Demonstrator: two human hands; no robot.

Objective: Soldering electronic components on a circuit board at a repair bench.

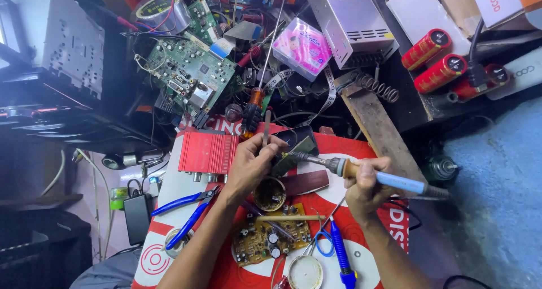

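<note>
Right hand (366, 181) wrapped tight around soldering iron (361, 172), long axis near level, tip pointing left toward left hand (252, 163). Left grip pinched shut on thin metal strip (265, 129), held upright just left of the tip, above red tabletop (361, 148).

Both forearms are bare to the elbow, with no sleeves, rings or watch showing.

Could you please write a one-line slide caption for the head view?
Left hand holds tweezers, right hand a soldering iron, over a red worktop.
</note>
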